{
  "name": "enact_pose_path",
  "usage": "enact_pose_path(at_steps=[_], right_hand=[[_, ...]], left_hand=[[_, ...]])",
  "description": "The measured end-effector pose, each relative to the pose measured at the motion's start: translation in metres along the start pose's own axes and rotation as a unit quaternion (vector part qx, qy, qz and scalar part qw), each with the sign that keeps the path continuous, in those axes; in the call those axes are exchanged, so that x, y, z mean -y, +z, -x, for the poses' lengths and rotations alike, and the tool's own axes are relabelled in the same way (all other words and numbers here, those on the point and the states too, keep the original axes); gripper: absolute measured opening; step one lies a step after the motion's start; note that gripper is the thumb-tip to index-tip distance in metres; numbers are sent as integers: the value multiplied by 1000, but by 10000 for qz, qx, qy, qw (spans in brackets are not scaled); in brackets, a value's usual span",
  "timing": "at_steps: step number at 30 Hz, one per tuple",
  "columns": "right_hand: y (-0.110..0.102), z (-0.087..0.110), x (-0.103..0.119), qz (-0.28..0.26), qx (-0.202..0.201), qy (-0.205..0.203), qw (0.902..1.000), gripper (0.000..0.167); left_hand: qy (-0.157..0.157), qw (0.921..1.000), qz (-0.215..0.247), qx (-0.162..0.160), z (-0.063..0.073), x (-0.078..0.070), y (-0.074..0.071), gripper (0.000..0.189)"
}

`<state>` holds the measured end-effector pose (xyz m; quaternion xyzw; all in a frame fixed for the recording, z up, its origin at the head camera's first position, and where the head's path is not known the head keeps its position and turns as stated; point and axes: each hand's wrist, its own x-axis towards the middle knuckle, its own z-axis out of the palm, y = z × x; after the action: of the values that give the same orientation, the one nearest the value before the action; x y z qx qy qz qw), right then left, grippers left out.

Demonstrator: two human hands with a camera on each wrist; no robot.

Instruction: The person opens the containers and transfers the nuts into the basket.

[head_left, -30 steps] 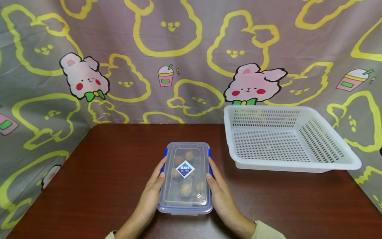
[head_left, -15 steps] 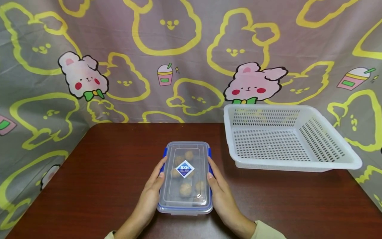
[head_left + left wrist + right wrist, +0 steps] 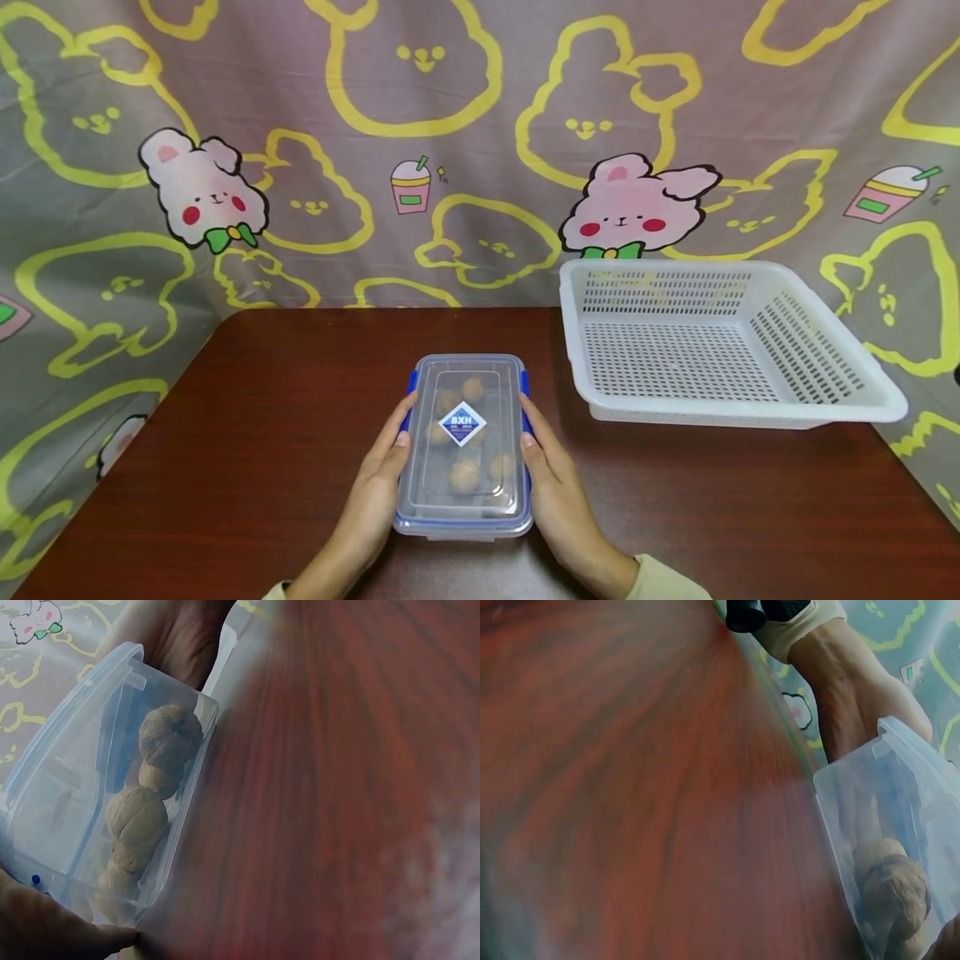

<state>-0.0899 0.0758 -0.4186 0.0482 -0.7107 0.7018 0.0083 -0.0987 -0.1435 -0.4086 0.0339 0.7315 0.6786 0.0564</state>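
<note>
A clear plastic food container (image 3: 442,500) with blue side clips stands on the table between both hands. Its lid is on and carries a blue-and-white diamond label (image 3: 462,423). Several walnuts (image 3: 137,815) show through its wall in the left wrist view and more dimly through the lid. My left hand (image 3: 375,483) holds the left side, thumb by the lid's edge; my right hand (image 3: 562,492) holds the right side in the same way. Most fingers of both hands are hidden behind the container. In the right wrist view, walnuts (image 3: 895,889) lie low in the container.
A white perforated plastic basket (image 3: 750,410) stands at the back right of the dark red-brown table (image 3: 300,375). Behind the table hangs a patterned curtain (image 3: 480,100) with rabbit drawings. A black object (image 3: 745,613) sits by the left sleeve in the right wrist view.
The head view has shifted very slightly. Both hands keep their hold on the container, and its lid stays on.
</note>
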Motion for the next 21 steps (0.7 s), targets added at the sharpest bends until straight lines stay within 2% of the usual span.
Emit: enact_pose_path(at_steps=[5,10,16,21], right_hand=[[3,2,0,-231,-2,235,9995,52],[4,5,-1,-411,178,440,9980,54],[3,7,-6,-647,355,344,9967,54],[3,7,-7,-530,312,149,9980,54]], left_hand=[[36,9999,-81,-75,1,0,1,50],[118,9998,-113,-99,2,-1,3,50],[82,9999,-87,-110,1,0,3,50],[73,9998,-102,-133,0,1,2,49]])
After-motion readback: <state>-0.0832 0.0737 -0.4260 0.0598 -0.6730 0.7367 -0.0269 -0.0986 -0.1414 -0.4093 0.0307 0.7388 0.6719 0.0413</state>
